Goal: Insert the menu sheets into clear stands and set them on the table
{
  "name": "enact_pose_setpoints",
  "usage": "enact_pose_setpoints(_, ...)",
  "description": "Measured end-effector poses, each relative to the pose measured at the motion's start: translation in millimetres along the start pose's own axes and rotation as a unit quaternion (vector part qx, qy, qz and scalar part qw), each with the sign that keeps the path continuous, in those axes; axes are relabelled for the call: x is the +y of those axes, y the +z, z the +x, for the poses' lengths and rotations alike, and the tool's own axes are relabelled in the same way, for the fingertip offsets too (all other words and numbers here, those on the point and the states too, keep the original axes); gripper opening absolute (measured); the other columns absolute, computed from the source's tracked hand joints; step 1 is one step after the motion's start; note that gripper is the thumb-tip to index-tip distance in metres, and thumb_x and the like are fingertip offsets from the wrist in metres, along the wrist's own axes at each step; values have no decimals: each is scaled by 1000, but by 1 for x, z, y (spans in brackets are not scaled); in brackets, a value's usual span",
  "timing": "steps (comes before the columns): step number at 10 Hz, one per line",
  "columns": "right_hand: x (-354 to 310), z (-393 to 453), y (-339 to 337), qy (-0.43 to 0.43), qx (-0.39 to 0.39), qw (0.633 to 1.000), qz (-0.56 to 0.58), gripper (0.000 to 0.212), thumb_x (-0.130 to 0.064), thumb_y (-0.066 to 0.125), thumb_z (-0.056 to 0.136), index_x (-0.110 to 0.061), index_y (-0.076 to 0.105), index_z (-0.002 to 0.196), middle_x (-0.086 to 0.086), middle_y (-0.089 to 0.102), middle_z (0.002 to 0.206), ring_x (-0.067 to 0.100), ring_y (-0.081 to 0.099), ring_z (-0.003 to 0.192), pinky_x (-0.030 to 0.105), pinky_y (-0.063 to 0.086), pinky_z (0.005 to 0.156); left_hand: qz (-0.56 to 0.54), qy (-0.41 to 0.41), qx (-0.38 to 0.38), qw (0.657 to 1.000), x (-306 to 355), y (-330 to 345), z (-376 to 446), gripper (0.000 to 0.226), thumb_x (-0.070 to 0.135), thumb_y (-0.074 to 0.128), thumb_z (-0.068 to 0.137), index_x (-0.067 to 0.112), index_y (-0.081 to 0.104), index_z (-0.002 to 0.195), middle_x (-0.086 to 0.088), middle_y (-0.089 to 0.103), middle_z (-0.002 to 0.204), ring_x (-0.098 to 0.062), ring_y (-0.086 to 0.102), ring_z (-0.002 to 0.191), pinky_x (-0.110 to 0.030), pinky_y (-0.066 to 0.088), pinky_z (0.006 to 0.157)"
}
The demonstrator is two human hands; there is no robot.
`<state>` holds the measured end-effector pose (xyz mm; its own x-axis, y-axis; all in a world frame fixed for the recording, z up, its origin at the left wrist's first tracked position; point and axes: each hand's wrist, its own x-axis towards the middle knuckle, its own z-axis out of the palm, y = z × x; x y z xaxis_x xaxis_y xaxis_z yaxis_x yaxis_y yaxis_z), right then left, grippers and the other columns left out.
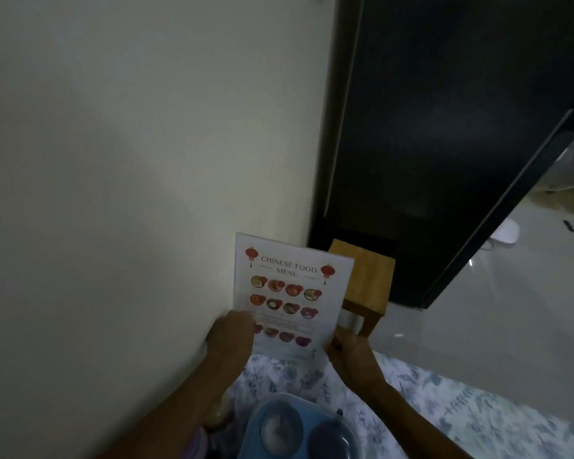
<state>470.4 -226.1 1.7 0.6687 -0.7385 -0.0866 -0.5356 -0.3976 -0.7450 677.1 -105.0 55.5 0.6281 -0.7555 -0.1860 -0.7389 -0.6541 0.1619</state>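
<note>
A clear stand with a Chinese food menu sheet [290, 286] inside it is held upright in front of me, tilted a little to the right. My left hand [231, 334] grips its lower left edge, thumb over the front. My right hand [353, 354] holds its lower right corner. The stand's base is hidden behind my hands. The small wooden table [368, 279] stands just behind and to the right of the stand.
A cream wall [130, 177] fills the left. A dark open door [444, 144] rises behind the wooden table. A floral-patterned cloth [428, 392] lies below my hands, with a blue compartment tray [295, 429] at the bottom edge. White floor tiles [511, 309] lie at right.
</note>
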Motion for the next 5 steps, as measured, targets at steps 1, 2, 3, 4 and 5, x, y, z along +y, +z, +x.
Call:
enact_pose_setpoints(1, 6, 4, 3, -8, 2, 1000, -8, 16, -14, 58, 95, -13, 64, 110, -1, 69, 106, 11, 65, 93, 20, 57, 79, 11, 3, -9, 1000, -1, -1, 2, 25, 21, 49, 101, 9, 70, 105, -7, 73, 107, -22, 71, 95, -27, 53, 77)
enact_pose_setpoints(2, 8, 4, 1, -3, -1, 1000, -10, 15, -15, 60, 94, -14, 67, 108, 3, 72, 105, 8, 65, 92, 14, 55, 78, 18, 0, -14, 1000, 1, -2, 1, 24, 19, 48, 101, 9, 69, 106, -7, 72, 107, -22, 70, 95, -28, 53, 77)
enact_pose_setpoints(3, 6, 6, -6, -5, -4, 1000, 10, 17, -14, 64, 92, -12, 70, 107, 6, 74, 107, 14, 69, 95, 24, 58, 85, 19, -11, -9, 1000, 4, -8, -4, 22, 25, 50, 100, 13, 68, 102, -4, 72, 102, -20, 70, 89, -28, 53, 73)
enact_pose_setpoints(4, 2, 4, -8, 23, -17, 1000, 11, 21, -15, 64, 92, -10, 70, 112, 7, 73, 112, 19, 70, 100, 27, 58, 85, 4, -15, 8, 1000, 5, -7, -10, 23, 33, 53, 99, 16, 69, 97, -1, 71, 92, -17, 70, 80, -28, 54, 67)
enact_pose_setpoints(5, 2, 3, -8, 60, -26, 998, 19, 26, -20, 66, 90, -13, 68, 115, 5, 72, 116, 15, 70, 100, 19, 56, 80, -4, -15, 30, 999, 16, -10, -16, 26, 40, 54, 96, 18, 68, 93, 2, 70, 87, -15, 68, 74, -25, 49, 61)
